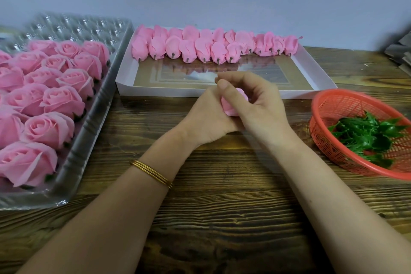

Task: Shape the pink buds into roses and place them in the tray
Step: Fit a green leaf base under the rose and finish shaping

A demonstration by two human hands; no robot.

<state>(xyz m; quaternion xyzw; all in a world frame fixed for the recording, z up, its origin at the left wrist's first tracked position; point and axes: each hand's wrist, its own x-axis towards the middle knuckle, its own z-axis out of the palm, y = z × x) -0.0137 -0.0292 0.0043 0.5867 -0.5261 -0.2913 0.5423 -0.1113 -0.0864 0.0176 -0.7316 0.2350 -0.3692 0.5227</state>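
Clear tray (89, 122) far left, part-filled with finished roses (50, 128). Centre, above the table (222, 207), your left hand (204, 118) cups one pink bud (231, 107) from below and your right hand (262, 109) curls round it, so both grasp it. It looks feather-light and soft, and the thin petals likely crease or tear, so hold low near the base and spread them gently. Spare buds (200, 48) lie in the white box (166, 91) behind. Red basket (322, 104) of green leaves (367, 135) sits right.
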